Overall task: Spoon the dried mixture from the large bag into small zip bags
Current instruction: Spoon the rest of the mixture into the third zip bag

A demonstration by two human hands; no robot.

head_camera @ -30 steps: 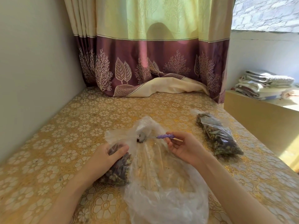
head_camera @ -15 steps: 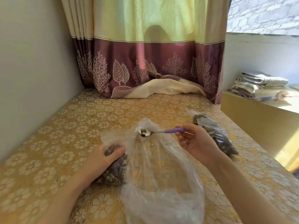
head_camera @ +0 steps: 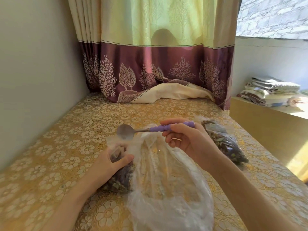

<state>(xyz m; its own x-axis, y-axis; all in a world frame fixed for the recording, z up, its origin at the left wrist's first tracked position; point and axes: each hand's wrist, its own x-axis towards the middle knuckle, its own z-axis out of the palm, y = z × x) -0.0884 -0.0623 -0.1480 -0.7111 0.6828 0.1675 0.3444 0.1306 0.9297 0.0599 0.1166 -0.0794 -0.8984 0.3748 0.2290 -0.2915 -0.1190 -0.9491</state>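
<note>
Lying crumpled on the gold floral tablecloth [head_camera: 50,155], the large clear plastic bag [head_camera: 168,189] sits between both hands. The left hand [head_camera: 108,165] grips a small clear zip bag of dried mixture [head_camera: 121,177]; the right hand [head_camera: 186,140] pinches a purple-handled metal spoon [head_camera: 150,130], bowl empty above it.

Spoon [head_camera: 126,132] above small bag [head_camera: 119,170], left of large bag [head_camera: 166,189].
</note>
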